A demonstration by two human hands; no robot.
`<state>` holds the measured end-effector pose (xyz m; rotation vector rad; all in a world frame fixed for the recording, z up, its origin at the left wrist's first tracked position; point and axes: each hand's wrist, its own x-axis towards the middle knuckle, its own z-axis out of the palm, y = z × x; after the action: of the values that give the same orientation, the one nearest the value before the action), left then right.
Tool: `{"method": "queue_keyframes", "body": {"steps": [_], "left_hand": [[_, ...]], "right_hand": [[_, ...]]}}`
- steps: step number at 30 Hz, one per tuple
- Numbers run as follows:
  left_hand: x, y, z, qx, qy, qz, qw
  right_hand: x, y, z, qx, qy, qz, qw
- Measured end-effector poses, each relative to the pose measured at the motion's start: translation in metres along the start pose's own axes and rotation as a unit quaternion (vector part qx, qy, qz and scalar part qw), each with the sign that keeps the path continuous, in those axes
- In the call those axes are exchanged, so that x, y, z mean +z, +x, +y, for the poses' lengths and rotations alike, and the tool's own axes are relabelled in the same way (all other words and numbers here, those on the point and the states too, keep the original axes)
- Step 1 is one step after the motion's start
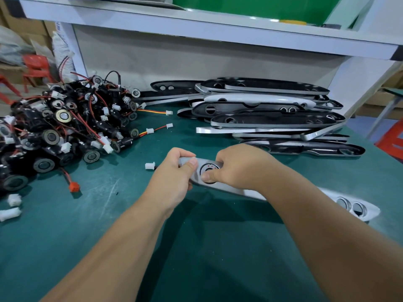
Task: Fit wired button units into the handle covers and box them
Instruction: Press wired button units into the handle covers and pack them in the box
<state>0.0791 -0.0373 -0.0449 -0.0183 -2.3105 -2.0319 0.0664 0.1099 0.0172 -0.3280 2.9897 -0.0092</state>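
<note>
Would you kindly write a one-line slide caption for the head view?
Left hand grips a silver handle cover while the right hand presses a button unit in.

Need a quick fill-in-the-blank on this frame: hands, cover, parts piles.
1. The right hand presses its ___ on the button in the cover.
2. The left hand grips the cover's ___ end.
3. The cover's other end has ___ empty holes.
4. The button pile lies to the ___ of the cover stack.
Missing words: thumb; left; two; left.
</note>
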Motion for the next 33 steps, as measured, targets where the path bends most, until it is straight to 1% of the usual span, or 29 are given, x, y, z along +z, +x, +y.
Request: {"method": "queue_keyframes", "body": {"steps": [4, 5, 8, 10, 11, 13, 15, 20, 25, 30, 33], "left_hand": [[0.0, 0.002, -0.001, -0.016, -0.024, 0.021, 0.999], [0.0, 0.001, -0.001, -0.016, -0.029, 0.023, 0.999], [0.001, 0.001, 0.001, -0.003, -0.028, 0.035, 0.999], [-0.001, 0.001, 0.003, 0.007, -0.026, 0.034, 0.999], [-0.002, 0.001, 0.004, 0.011, -0.027, 0.032, 0.999], [-0.004, 0.001, 0.005, 0.016, -0.025, 0.026, 0.999], [-0.006, 0.001, 0.006, 0.013, -0.026, 0.018, 0.999], [-0.008, 0.002, 0.004, 0.012, -0.025, -0.003, 1.0], [-0.008, 0.002, 0.003, 0.016, -0.012, -0.015, 1.0], [-0.006, 0.001, 0.004, 0.012, -0.014, -0.025, 1.0], [-0.005, 0.0, 0.004, 0.012, -0.03, -0.037, 0.999]], "right_hand": [[0.026, -0.009, -0.005, 0.036, 0.136, 0.065, 0.988], [0.032, -0.012, -0.006, 0.035, 0.137, 0.093, 0.986], [0.046, -0.017, -0.009, 0.018, 0.081, 0.184, 0.979], [0.05, -0.019, -0.01, -0.009, 0.083, 0.224, 0.971], [0.051, -0.021, -0.009, -0.033, 0.112, 0.24, 0.964], [0.051, -0.024, -0.007, -0.087, 0.194, 0.281, 0.936], [0.053, -0.026, -0.003, -0.121, 0.218, 0.314, 0.916], [0.052, -0.028, 0.005, -0.093, 0.248, 0.29, 0.919], [0.047, -0.027, 0.007, -0.071, 0.321, 0.247, 0.912], [0.047, -0.028, 0.009, -0.063, 0.332, 0.232, 0.912], [0.046, -0.03, 0.013, -0.078, 0.318, 0.222, 0.918]]}}
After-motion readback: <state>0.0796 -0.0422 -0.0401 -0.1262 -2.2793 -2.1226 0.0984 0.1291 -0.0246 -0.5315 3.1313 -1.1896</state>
